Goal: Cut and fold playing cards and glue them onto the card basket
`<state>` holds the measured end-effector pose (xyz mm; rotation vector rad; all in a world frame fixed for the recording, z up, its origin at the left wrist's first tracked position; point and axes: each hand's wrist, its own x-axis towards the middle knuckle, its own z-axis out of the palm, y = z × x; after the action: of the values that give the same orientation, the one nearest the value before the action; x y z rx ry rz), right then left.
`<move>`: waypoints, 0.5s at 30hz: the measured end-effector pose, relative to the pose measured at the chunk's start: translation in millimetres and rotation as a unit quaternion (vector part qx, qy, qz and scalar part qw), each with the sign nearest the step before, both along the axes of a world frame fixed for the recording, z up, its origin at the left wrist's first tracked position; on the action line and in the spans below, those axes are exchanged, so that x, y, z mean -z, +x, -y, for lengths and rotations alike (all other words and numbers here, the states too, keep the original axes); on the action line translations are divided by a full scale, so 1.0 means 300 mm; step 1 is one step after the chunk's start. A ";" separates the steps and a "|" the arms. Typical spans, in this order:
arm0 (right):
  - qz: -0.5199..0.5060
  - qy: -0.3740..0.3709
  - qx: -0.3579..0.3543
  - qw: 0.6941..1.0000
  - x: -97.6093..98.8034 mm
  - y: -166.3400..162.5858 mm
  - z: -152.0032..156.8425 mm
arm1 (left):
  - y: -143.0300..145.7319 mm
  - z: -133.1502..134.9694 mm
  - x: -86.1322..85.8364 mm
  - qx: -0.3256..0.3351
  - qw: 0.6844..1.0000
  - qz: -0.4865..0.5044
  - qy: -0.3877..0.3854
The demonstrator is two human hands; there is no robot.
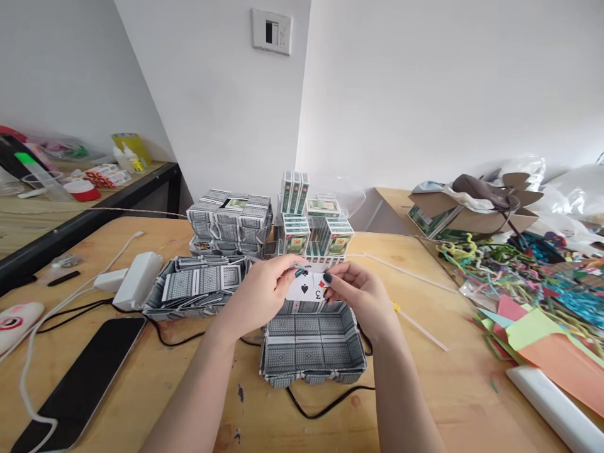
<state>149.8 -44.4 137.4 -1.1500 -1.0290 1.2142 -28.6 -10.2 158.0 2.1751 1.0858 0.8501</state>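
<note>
Between my two hands are playing cards, faces toward me, showing black spades and a red diamond. My left hand pinches them at the left side, and my right hand pinches the right side with thumb and fingers. Just below lies an open box made of folded playing cards, its patterned grey card backs lining floor and walls. The cards I hold are above its far wall; whether they touch it I cannot tell. Left of my left hand sits a second card box with loose cards in it.
Behind stand a closed card-built box and stacked green-and-white card packs. A phone, white adapter and cables lie left. Right are coloured papers, pipe cleaners and a cardboard box.
</note>
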 end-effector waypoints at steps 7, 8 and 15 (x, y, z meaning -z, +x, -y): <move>-0.017 0.001 0.011 1.000 0.008 0.002 -0.003 | 0.003 -0.006 0.008 0.000 1.000 0.006 0.001; -0.019 0.002 0.014 1.000 0.008 0.002 -0.003 | 0.003 -0.005 0.007 0.001 1.000 0.008 0.000; -0.024 0.008 0.025 0.999 0.007 0.005 -0.001 | 0.001 -0.002 0.006 0.028 0.997 0.042 -0.050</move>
<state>151.3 -44.2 135.2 -1.1217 -0.9673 1.1871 -28.2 -9.6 156.1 2.0585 1.0008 0.8362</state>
